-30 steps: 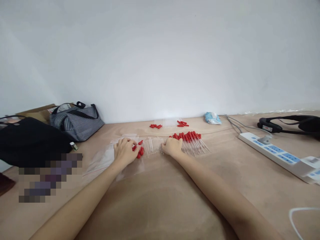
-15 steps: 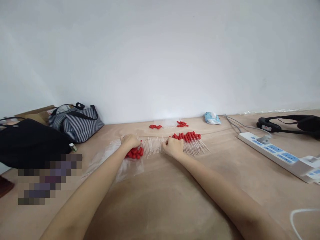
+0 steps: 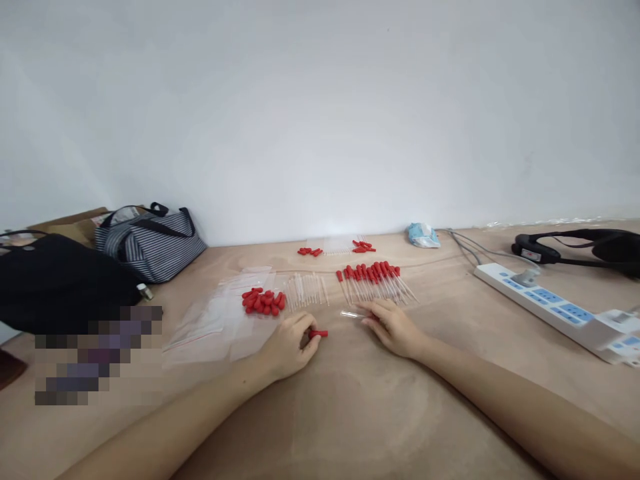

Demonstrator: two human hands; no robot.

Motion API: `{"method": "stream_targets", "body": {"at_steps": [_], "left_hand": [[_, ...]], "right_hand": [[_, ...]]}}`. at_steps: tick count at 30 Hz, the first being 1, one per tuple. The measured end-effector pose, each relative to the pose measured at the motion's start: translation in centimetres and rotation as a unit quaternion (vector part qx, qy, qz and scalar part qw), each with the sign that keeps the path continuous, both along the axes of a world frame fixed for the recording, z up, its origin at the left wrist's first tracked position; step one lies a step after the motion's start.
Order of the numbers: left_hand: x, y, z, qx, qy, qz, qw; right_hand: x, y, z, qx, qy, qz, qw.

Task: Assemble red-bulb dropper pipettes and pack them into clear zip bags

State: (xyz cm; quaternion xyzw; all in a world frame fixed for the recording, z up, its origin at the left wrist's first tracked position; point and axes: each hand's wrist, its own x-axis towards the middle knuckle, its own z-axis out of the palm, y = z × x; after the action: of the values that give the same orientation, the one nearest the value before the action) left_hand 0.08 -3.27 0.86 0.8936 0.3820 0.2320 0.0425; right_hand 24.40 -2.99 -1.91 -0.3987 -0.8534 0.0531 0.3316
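Note:
My left hand (image 3: 293, 343) pinches a red rubber bulb (image 3: 320, 333), its open end pointing right. Facing it, my right hand (image 3: 393, 325) holds a clear thin tube (image 3: 351, 314) between thumb and fingers, its end pointing left. Bulb and tube are apart. Beyond my left hand, a pile of red bulbs (image 3: 265, 303) lies on clear plastic bags (image 3: 210, 323). Loose clear tubes (image 3: 306, 291) lie side by side in the middle. Behind my right hand is a row of tubes with red bulbs fitted (image 3: 375, 275).
More red bulbs (image 3: 311, 252) and tubes (image 3: 337, 245) lie near the wall. A striped bag (image 3: 160, 243) and a black bag (image 3: 65, 287) stand at the left. At the right are a blue packet (image 3: 423, 235), a power strip (image 3: 545, 303) and a black headset (image 3: 575, 250).
Both hands have come nearer. My left hand has brought a bulb from the pile, and my right hand a tube from the loose ones, moving right.

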Motion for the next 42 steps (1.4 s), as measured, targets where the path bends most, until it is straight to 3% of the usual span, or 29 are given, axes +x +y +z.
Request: {"method": "stream_targets", "body": {"at_steps": [6, 16, 28, 42], "left_hand": [[0.2, 0.4, -0.7, -0.035, -0.036, -0.025, 0.998], [0.8, 0.3, -0.6, -0.08, -0.083, -0.037, 0.993], [1.0, 0.0, -0.7, -0.107, -0.112, -0.007, 0.988], [0.9, -0.1, -0.5, -0.107, -0.1, -0.006, 0.989]], "right_hand": [[-0.9, -0.4, 0.4, 0.028, -0.069, 0.025, 0.997], [-1.5, -0.9, 0.8, 0.028, -0.06, 0.036, 0.997], [-1.8, -0.8, 0.8, 0.056, -0.078, 0.059, 0.994], [-2.0, -0.6, 0.8, 0.27, -0.188, 0.072, 0.942]]}}
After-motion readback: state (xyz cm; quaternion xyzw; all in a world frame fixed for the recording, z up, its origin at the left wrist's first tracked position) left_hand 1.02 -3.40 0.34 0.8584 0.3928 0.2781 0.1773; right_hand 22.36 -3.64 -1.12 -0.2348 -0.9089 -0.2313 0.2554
